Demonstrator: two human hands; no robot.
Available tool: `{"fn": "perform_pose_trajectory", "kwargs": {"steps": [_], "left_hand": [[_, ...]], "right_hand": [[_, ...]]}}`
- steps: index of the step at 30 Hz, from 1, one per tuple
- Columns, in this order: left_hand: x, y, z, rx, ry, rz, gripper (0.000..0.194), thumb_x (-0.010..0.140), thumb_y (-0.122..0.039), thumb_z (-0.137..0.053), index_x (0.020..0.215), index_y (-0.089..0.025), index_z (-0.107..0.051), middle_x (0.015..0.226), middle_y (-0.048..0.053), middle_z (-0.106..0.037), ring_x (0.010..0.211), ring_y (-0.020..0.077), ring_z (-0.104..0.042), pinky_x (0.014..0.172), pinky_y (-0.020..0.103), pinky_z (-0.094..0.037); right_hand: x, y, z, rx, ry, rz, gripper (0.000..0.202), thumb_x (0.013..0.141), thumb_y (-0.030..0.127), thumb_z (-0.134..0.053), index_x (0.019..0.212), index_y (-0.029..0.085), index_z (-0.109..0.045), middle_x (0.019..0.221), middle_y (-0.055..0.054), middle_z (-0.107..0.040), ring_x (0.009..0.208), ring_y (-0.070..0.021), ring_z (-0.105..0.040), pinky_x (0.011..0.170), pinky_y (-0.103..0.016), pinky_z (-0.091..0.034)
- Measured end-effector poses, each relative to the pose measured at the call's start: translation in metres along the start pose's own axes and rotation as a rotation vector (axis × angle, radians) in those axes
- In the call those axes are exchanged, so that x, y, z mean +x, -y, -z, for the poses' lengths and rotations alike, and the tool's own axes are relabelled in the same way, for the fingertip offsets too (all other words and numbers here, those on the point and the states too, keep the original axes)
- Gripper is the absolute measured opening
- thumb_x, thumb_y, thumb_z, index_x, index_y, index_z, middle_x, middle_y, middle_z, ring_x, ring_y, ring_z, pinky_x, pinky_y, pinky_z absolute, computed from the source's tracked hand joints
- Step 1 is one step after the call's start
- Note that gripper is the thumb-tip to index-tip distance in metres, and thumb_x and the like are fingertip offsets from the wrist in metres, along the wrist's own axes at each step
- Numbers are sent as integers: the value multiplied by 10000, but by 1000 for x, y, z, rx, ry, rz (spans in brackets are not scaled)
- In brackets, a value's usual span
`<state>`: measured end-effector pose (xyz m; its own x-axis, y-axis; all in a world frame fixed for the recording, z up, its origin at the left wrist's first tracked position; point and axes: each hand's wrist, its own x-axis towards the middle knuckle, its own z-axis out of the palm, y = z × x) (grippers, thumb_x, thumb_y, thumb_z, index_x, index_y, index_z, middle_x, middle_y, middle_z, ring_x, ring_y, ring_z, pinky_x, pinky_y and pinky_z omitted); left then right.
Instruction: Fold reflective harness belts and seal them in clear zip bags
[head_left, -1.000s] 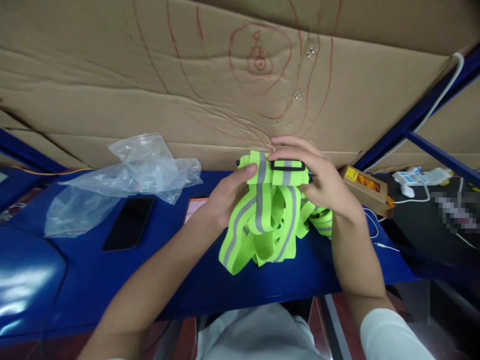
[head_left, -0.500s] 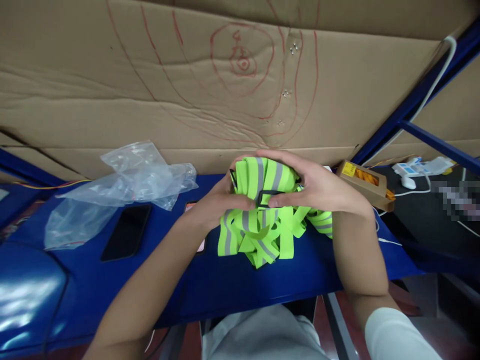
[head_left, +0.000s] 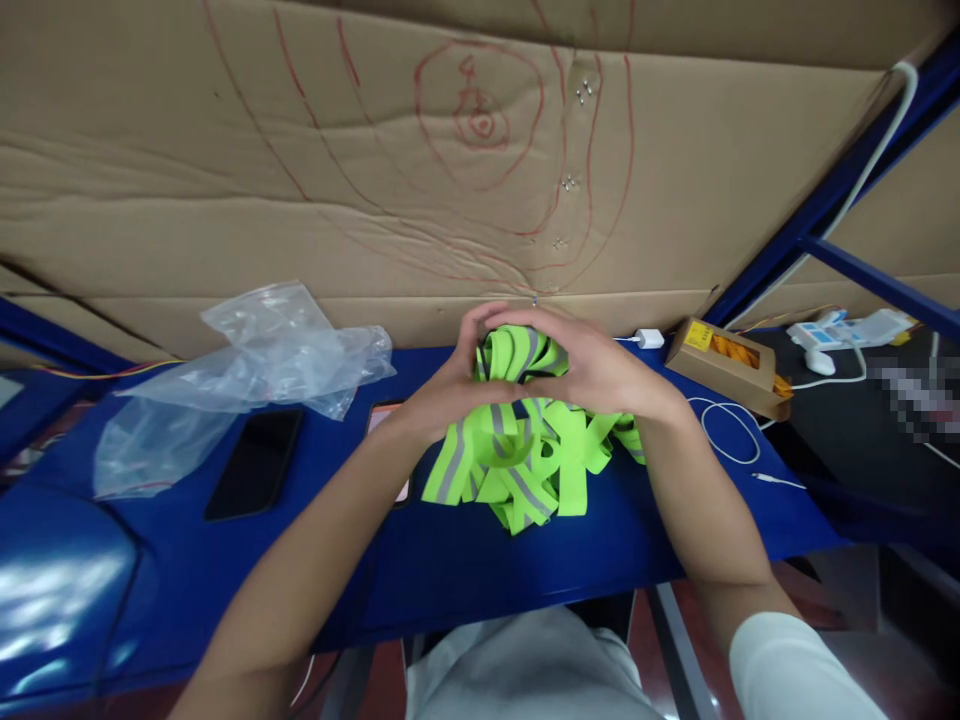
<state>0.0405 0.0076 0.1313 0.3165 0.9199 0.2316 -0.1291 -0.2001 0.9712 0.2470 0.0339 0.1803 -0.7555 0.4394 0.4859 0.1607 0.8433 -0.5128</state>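
Observation:
Between my two hands is a bundle of neon-yellow reflective straps (head_left: pixel 525 352) with grey stripes, folded and bunched up. My left hand (head_left: pixel 466 375) wraps round its left side, and my right hand (head_left: pixel 596 365) curls over its top and right side. The thumbs come close together at the front. Loose reflective straps (head_left: pixel 517 470) of the same kind lie in a tangle on the blue table (head_left: pixel 480 575) just below the hands. More strap shows under my right wrist. My palms and part of the bundle's far side are hidden.
Left of the hands lie clear plastic bags (head_left: pixel 262 360), a black phone (head_left: pixel 255 465) and a second phone (head_left: pixel 386 415) partly behind my left forearm. To the right are a white charger (head_left: pixel 649 339), a cardboard box (head_left: pixel 724 365), a white cable (head_left: pixel 720 435) and a power strip (head_left: pixel 851 330). Cardboard (head_left: pixel 337 240) walls the back.
My hands have squeezed closer together round the strap bundle, which looks smaller and more crumpled. The black buckle at its front is now covered. My right arm has shifted left, uncovering the charger and cable.

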Motion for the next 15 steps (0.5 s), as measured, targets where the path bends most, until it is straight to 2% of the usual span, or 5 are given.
{"fn": "perform_pose_trajectory", "kwargs": {"steps": [4, 7, 12, 14, 15], "left_hand": [[1, 1, -3, -199, -50, 175, 707, 613, -198, -927, 1253, -244, -632, 1338, 67, -672, 1274, 341, -626, 1042, 411, -533], [0, -1, 0, -190, -20, 298, 636, 587, -245, -963, 1163, -201, -697, 1168, 71, -752, 1090, 304, -708, 936, 383, -558], [1, 0, 9, -113, 213, 327, 594, 561, -224, -972, 1105, -163, -741, 1072, 80, -777, 943, 262, -723, 829, 353, -559], [1, 2, 7, -104, 244, 313, 603, 543, -197, -966, 1101, -157, -742, 1059, 77, -780, 956, 269, -718, 842, 362, -555], [2, 3, 5, -100, 223, 295, 603, 538, -189, -963, 1098, -158, -742, 1053, 74, -781, 968, 273, -714, 850, 364, -549]], "right_hand": [[3, -1, -7, -99, -72, -60, 592, 837, 104, -712, 1392, 264, -584, 1457, -64, -611, 1366, -275, -558, 1160, -460, -445], [2, -4, -10, -143, -65, -115, 644, 806, 121, -752, 1419, 235, -594, 1393, -87, -646, 1303, -293, -600, 1096, -449, -495], [-1, -8, -1, -70, -56, -116, 592, 780, 327, -876, 1334, 237, -688, 1277, -72, -711, 1170, -294, -673, 1028, -430, -538], [-2, -7, 4, 0, -71, -143, 610, 742, 413, -906, 1293, 235, -714, 1249, -61, -734, 1137, -300, -696, 1014, -437, -551], [-3, -7, 6, 34, -79, -164, 621, 729, 436, -912, 1283, 233, -720, 1237, -58, -742, 1123, -302, -705, 1005, -439, -559]]}}
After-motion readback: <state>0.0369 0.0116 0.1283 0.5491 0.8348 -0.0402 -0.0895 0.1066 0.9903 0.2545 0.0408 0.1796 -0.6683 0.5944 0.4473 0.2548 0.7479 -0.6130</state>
